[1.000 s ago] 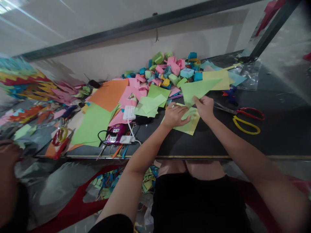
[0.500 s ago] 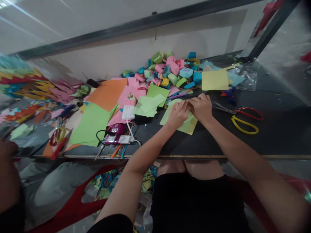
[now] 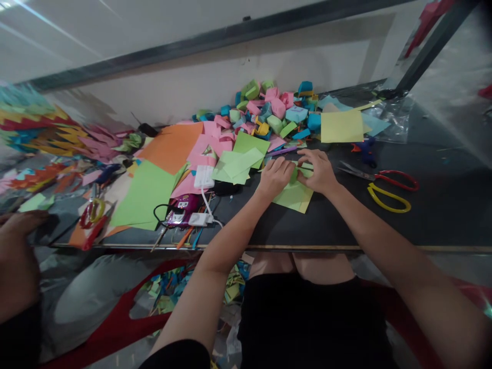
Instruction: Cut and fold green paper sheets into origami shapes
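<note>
My left hand point(image 3: 275, 177) is closed on one side of a light green piece of paper point(image 3: 294, 177), its fingers curled over it. At the other side of that piece my right hand point(image 3: 320, 172) pinches the paper between thumb and fingers; the exact fold is partly hidden. Beneath both hands lie light green and yellowish sheets of paper point(image 3: 294, 199) on the dark table. Just right of my right hand rest scissors point(image 3: 374, 179) with one red and one yellow handle, blades open toward the hand.
A heap of folded paper pieces point(image 3: 274, 110) lies against the wall. Left are orange point(image 3: 172, 146) and green sheets point(image 3: 144, 197), a purple power strip point(image 3: 183, 211) with cables, and other scissors point(image 3: 92, 212). A yellow sheet point(image 3: 341, 127) lies behind. Another person's hand point(image 3: 23, 223) is at far left.
My hands, earlier close together at the fingertips, have moved apart, and the green paper now shows between them. The other person's hand has come further onto the table at the left.
</note>
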`<state>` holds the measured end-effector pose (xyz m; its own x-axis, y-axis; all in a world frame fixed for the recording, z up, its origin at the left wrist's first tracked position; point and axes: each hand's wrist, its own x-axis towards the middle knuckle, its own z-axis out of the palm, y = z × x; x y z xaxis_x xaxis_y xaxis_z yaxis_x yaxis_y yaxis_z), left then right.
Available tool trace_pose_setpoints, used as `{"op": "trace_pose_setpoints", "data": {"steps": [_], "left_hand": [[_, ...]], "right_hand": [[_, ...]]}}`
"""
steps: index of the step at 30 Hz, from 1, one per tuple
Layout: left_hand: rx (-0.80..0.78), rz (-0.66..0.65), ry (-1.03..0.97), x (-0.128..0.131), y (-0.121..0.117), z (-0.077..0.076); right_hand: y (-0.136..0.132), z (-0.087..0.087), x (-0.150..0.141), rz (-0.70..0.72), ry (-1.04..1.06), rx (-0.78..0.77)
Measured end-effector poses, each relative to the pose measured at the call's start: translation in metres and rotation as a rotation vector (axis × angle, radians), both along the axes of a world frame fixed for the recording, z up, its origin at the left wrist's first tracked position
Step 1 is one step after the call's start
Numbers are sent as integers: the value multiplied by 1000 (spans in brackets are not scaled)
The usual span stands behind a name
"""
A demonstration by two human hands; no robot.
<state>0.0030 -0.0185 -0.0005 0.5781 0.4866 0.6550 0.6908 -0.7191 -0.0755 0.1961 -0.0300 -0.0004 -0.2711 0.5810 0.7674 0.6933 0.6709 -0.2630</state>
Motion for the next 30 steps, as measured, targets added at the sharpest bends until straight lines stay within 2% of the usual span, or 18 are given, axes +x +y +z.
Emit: {"op": "trace_pose_setpoints", "data": {"steps": [10, 16, 23, 26, 30], "left_hand": [[-18, -30, -5, -3, -1, 0], [-18, -62, 23, -5, -2, 4], [65, 13, -69, -26, 9, 5], [99, 17, -85, -30, 12, 5], [68, -33, -16, -25, 7, 6]], "right_hand": [[1, 0, 2, -110, -38, -23], [0, 0, 3, -129, -67, 27], [7, -1, 19, -255, -37, 30], [6, -2, 18, -228, -21, 49], [4, -3, 10, -149, -49, 104]]}}
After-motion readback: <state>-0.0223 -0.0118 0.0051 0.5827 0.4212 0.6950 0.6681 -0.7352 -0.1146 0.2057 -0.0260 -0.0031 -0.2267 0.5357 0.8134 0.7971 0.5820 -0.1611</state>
